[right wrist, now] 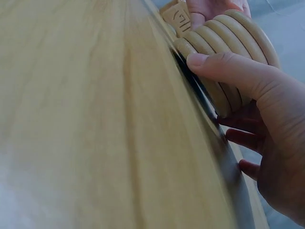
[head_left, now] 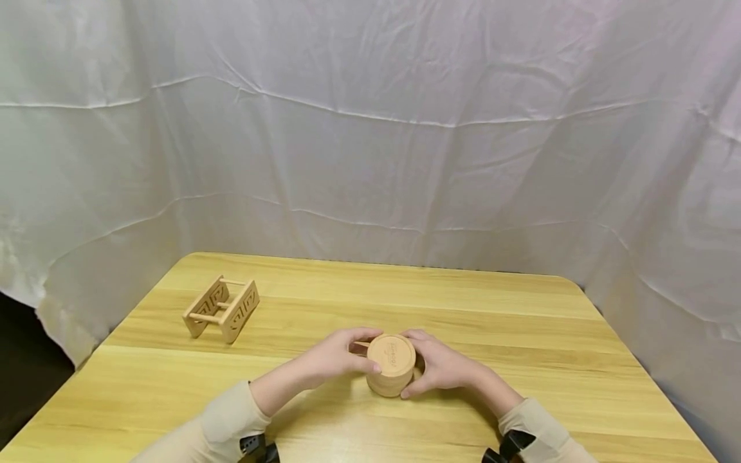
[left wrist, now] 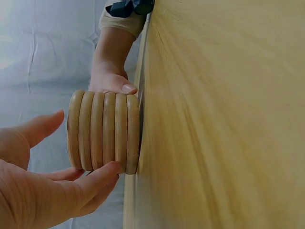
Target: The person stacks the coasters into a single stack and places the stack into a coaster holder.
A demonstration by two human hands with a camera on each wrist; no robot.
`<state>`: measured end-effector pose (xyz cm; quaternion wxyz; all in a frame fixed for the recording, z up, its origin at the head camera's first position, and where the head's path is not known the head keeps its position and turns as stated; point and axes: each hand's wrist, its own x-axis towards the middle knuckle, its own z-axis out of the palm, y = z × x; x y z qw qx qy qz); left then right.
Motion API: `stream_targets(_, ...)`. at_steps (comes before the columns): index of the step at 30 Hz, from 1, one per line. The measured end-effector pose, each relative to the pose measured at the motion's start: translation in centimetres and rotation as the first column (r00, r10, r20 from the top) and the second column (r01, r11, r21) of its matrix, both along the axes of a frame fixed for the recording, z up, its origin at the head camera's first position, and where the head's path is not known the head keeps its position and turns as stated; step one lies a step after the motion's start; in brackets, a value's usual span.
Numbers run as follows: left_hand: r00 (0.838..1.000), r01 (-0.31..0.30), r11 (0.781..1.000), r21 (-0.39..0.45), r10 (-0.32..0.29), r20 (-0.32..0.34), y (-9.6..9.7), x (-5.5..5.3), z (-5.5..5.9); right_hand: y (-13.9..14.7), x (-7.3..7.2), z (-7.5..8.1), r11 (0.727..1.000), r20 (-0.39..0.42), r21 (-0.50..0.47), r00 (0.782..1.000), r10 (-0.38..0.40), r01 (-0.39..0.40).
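A stack of several round wooden coasters (head_left: 391,355) stands upright on the table, engraved lettering on its top. My left hand (head_left: 341,354) is at its left side; in the left wrist view, the left fingers (left wrist: 97,183) touch the rims while the thumb stands apart from the top coaster. From the right, my right hand (head_left: 446,366) grips the stack, its thumb (right wrist: 224,67) laid across the lower rims at the near side. Part of the right hand's other fingers is hidden behind the coasters.
A wooden rack (head_left: 238,312) with cut-out side panels and crossbars sits at the left of the wooden table (head_left: 492,308). White cloth (head_left: 359,173) hangs behind the table and along its sides.
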<state>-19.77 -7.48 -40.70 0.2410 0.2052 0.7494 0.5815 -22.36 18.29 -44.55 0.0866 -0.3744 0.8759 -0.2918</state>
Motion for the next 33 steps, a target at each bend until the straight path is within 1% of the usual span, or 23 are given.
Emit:
stream_targets(5, 0.998, -0.030, 0.998, 0.057, 0.026, 0.063, 0.0, 0.1, 0.0, 0.0, 0.0, 0.2, 1.000, -0.026, 0.016, 1.000, 0.015, -0.015)
stream_targets(8, 0.995, -0.047, 0.996, 0.078, 0.039, 0.091, 0.0, 0.1, 0.0, -0.1, 0.1, 0.3, 1.000, -0.044, 0.022, 0.999, 0.020, -0.019)
stream_targets(15, 0.987, -0.058, 0.992, 0.111, 0.040, 0.156, -0.1, -0.2, -0.2, -0.2, 0.1, 0.7, 1.000, -0.045, 0.023, 0.999, 0.015, -0.014)
stream_targets(21, 0.969, -0.073, 0.985, 0.158, 0.032, 0.244, -0.3, -0.5, -0.4, -0.3, 0.3, 1.1, 1.000, -0.058, 0.029, 0.998, 0.007, -0.005)
stream_targets(27, 0.947, -0.112, 0.973, 0.203, 0.043, 0.319, -0.4, -0.5, -0.5, -0.2, 0.4, 1.1, 1.000, -0.058, 0.025, 0.998, -0.004, 0.006)
stream_targets(33, 0.932, -0.133, 0.961, 0.244, 0.038, 0.359, -0.4, -0.6, -0.8, 0.0, 0.4, 1.0, 1.000, 0.008, -0.008, 1.000, -0.017, 0.017)
